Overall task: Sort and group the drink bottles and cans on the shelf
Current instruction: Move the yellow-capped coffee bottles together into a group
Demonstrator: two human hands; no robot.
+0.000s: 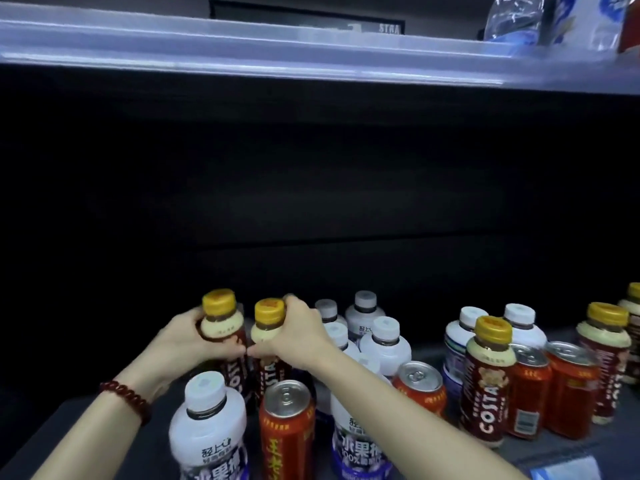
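Costa bottles (pixel 221 327) five, red cans (pixel 286 431) four

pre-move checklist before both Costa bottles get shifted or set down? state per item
1. Left hand wrapped around the left Costa bottle: ok.
2. Right hand wrapped around the right Costa bottle: ok.
3. Yellow caps on both held bottles: ok.
4. Held bottles upright: ok, side by side.
5. Room on the right: not ok, white-capped bottles stand close against the right hand.
6. Front path: not ok, a red can and a white bottle stand right in front.
7. Space behind the held bottles: cannot tell, too dark.
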